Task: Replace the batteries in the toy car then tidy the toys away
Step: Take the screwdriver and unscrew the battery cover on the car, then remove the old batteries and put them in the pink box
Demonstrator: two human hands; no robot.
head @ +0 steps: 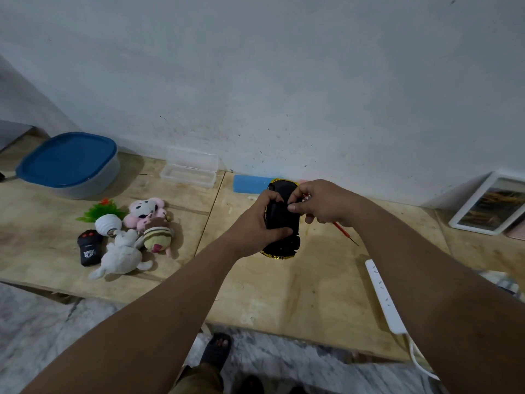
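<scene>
Car [282,220] held underside-up above plywood worktop [298,285], glossy black base, yellow rim | left hand [255,223] clasped round it | right hand [326,203] pinching its edge, red screwdriver [345,234] gripped too | plush toys [136,237] near left edge | front edge bare

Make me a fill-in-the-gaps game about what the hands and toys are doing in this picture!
1. The left hand holds the toy car turned ____ side up.
2. The right hand also holds a screwdriver with a ____ handle.
3. The big tub by the wall has a ____ lid.
4. The black remote control lies just ____ of the white plush toy.

Missing words: under; red; blue; left
</scene>
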